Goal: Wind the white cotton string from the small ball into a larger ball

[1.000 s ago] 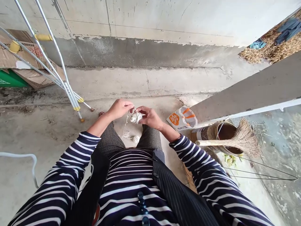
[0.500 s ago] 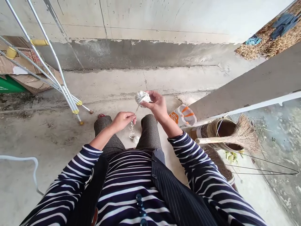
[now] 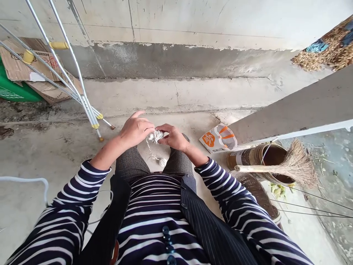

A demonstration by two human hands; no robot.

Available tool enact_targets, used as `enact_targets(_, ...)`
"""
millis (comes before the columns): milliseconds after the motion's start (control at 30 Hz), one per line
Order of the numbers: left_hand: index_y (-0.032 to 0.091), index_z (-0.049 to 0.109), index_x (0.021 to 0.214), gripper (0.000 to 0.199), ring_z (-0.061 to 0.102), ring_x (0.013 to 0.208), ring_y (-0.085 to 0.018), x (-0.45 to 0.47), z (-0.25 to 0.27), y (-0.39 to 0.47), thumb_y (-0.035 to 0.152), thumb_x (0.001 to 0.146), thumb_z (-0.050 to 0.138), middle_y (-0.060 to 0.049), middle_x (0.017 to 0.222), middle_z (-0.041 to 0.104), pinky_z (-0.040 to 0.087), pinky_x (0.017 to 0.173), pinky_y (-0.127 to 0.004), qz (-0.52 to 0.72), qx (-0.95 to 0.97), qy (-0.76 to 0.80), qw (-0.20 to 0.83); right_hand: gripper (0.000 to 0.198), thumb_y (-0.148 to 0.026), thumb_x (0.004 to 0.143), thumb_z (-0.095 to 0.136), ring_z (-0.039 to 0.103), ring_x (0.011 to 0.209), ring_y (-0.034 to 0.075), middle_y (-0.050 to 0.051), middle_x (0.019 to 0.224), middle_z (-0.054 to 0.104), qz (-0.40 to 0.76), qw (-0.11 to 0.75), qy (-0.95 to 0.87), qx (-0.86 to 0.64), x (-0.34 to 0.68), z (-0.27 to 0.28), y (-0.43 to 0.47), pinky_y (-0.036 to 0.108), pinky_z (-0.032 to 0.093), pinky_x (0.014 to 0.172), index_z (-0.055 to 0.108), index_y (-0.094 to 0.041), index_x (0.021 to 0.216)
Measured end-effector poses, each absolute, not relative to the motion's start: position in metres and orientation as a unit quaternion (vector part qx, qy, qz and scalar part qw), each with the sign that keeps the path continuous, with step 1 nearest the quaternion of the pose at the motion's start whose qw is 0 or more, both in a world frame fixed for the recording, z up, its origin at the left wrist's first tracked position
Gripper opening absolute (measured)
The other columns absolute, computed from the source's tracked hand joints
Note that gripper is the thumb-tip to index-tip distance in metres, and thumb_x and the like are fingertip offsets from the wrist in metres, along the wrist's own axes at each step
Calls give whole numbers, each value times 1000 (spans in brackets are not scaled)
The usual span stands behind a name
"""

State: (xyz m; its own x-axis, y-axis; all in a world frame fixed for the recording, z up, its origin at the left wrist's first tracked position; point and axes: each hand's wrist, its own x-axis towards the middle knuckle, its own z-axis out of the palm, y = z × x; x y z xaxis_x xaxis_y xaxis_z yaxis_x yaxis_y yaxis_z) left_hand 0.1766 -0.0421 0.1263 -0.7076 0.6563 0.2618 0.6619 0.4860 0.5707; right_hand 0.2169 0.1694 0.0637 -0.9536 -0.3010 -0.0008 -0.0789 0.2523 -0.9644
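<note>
Between my knees, a bundle of white yarn [image 3: 156,137] is gripped by my right hand [image 3: 174,138], thumb below and fingers above. My left hand [image 3: 135,129] is at the bundle's upper left side with its thumb and forefinger closed in a pinch on the yarn; one finger sticks out. The exact pinch point is partly hidden by the fingers. A loose strand [image 3: 149,148] hangs from the bundle towards a small ball of white yarn [image 3: 162,162] lower down, between my thighs.
Metal crutches [image 3: 85,99] with yellow grips stand at the left, before cardboard boxes [image 3: 19,66]. To the right are a white and orange bag [image 3: 217,138], a straw broom [image 3: 295,165] across a bucket [image 3: 248,156], and a pillar [image 3: 289,106]. A wall [image 3: 176,60] runs ahead.
My left hand has risen from below to the bundle's left side. My right hand has brought the bundle lower and slightly left. The view has shifted a little.
</note>
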Motion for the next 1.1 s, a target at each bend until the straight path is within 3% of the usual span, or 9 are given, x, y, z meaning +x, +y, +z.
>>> enact_targets(100,23,71,71,24,63,75,-17,173,121,-42,24,92,60,1,72,71,29,120,-47,-352,-393,-850,11,45,-14,53,85,66,86,17,2,93,73,-692,171,692,-112,213,70,171,32,54,87,77,-17,97)
enact_targets(200,23,75,79,22,64,76,-18,170,103,-43,28,93,59,0,76,73,35,117,-46,-388,-347,-854,1,48,-19,49,91,67,81,17,1,88,75,-769,215,597,-74,214,80,170,30,55,81,76,-17,95)
enact_targets(367,20,74,72,30,65,81,-21,179,73,-42,35,92,58,-4,81,72,50,87,-34,-431,-259,-862,-62,53,-33,53,95,67,76,16,2,87,74,-812,136,564,-56,209,103,167,30,57,74,70,-18,96)
enact_targets(500,20,70,66,32,65,81,-18,196,77,-38,33,92,56,-3,81,70,47,82,-28,-442,-268,-850,-103,44,-39,64,89,65,77,17,2,87,71,-709,-23,703,-53,188,112,171,32,57,72,65,-19,94)
enact_targets(667,20,66,58,34,61,76,-17,201,102,-37,31,89,57,0,68,65,46,80,-27,-432,-303,-839,-131,32,-10,69,75,63,89,20,7,102,68,-426,-182,884,-57,167,102,178,34,54,80,68,-18,99)
enact_targets(800,22,66,56,31,62,77,-19,182,111,-40,28,86,60,1,64,66,47,93,-31,-424,-282,-858,-72,37,-3,63,71,64,88,21,8,102,69,-398,-46,906,-139,175,84,179,33,52,80,74,-17,97)
enact_targets(933,23,71,62,25,63,79,-19,161,101,-43,26,85,62,3,62,68,41,109,-38,-412,-280,-866,-54,41,-7,56,77,65,83,18,3,92,72,-559,160,798,-159,194,74,178,31,52,80,76,-16,97)
enact_targets(1000,23,73,66,26,65,82,-21,158,92,-43,32,88,62,1,69,72,44,103,-37,-428,-269,-861,-56,41,-14,53,84,66,83,18,2,88,73,-657,218,709,-132,199,78,179,31,53,81,76,-16,93)
enact_targets(1100,20,76,73,34,68,87,-24,160,82,-39,46,90,62,-4,81,76,49,85,-32,-476,-242,-843,-62,45,-21,47,92,67,78,17,2,85,75,-754,221,614,-80,198,91,181,30,56,76,75,-16,89)
